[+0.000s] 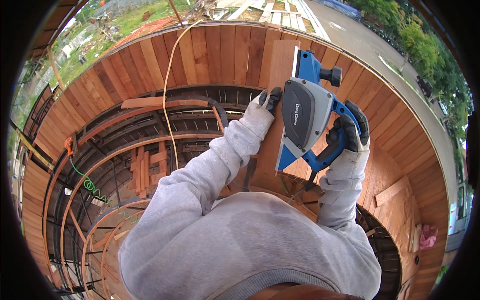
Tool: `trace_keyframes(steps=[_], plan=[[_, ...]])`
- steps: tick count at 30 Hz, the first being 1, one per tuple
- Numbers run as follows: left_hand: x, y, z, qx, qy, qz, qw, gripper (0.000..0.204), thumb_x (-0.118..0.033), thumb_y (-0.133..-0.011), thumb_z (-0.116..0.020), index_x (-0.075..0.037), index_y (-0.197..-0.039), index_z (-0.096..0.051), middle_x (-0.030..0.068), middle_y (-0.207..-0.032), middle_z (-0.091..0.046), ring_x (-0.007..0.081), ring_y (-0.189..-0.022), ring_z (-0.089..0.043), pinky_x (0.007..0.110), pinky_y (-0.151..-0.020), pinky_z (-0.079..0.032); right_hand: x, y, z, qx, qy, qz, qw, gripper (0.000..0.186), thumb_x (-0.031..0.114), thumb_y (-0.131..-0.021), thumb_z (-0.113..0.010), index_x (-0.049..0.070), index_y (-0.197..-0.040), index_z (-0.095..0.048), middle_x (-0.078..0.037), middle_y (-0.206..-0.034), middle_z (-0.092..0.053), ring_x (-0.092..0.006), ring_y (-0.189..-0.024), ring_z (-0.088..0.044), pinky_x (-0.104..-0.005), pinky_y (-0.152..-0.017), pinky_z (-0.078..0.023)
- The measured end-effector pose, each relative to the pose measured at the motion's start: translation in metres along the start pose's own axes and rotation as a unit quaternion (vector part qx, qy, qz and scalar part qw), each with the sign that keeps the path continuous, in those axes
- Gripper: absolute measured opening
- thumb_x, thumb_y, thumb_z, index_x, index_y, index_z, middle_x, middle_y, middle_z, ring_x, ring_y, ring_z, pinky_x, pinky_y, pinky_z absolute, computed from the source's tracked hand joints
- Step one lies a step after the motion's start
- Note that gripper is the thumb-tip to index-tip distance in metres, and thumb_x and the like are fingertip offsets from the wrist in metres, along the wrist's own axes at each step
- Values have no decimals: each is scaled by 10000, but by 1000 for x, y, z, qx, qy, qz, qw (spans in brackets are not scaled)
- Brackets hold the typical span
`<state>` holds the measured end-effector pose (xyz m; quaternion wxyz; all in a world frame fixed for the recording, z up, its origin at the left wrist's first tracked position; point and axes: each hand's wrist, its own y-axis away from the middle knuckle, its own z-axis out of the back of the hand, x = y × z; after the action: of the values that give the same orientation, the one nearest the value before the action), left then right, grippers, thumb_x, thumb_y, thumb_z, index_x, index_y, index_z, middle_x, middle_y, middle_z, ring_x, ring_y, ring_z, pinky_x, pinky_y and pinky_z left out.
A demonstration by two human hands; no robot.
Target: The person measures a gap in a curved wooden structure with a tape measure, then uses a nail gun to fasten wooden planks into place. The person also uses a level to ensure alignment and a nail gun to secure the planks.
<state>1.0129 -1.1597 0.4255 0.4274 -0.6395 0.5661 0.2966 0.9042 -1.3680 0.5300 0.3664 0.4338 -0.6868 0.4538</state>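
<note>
An electric hand planer (306, 112), blue with a grey and black side cover and a black knob, rests lengthwise against the edge of a reddish-brown wooden board (284, 57). My right hand (350, 127), in a black glove, is wrapped round the planer's blue rear handle. On the other side, my left hand (270, 99), gloved too, grips the board's left edge with bent fingers. Its fingertips are partly hidden. The planer covers part of the board, and the board's lower end runs down in front of my body.
A curved wall of upright planks (220, 55) surrounds me. Curved ribs and loose wood pieces (145, 170) lie lower left. A yellow cord (167, 90) hangs over the wall; a green coiled hose (90, 185) is at left. A short plank (391, 191) and pink cloth (428, 236) lie at right.
</note>
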Motion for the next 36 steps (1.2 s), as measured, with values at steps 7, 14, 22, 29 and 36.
trace_keyframes(steps=[7,14,22,29,36], plan=[[-16,45,-11,11,-96,45,994,363,-367,-1026,-574,-36,-1162,-633,34,-913,-661,97,-803,-581,254,-703,-502,8,-17,-3,-7,-4,29,1000,398,241,-936,-682,49,-1277,-609,-48,-868,-620,-125,-692,-597,-264,-630,-520],[8,71,-16,62,-190,-18,980,332,-299,-1031,-582,-12,-1189,-634,3,-993,-662,70,-891,-554,255,-772,-483,28,-53,5,-40,-29,67,997,397,223,-945,-665,54,-1301,-614,-70,-906,-650,-134,-720,-604,-267,-650,-527],[43,62,12,-46,-179,66,981,268,-152,-1019,-580,-21,-1250,-613,87,-1037,-698,129,-871,-622,271,-781,-511,65,-65,46,-102,33,135,985,410,253,-958,-662,56,-1314,-614,-92,-953,-683,-135,-704,-595,-261,-612,-501],[104,7,67,-37,-423,111,899,316,-216,-1040,-505,-54,-1292,-607,102,-1181,-677,239,-1031,-631,301,-894,-481,39,-4,136,-130,212,66,966,407,236,-954,-681,55,-1312,-617,-49,-869,-655,-107,-638,-569,-246,-573,-471],[135,-46,61,-107,-265,328,900,441,-397,-1006,-544,-59,-1281,-603,92,-1181,-682,260,-1059,-633,323,-929,-473,25,66,187,-225,296,-43,927,385,178,-924,-719,58,-1283,-645,-68,-902,-697,-102,-637,-562,-245,-581,-458]])
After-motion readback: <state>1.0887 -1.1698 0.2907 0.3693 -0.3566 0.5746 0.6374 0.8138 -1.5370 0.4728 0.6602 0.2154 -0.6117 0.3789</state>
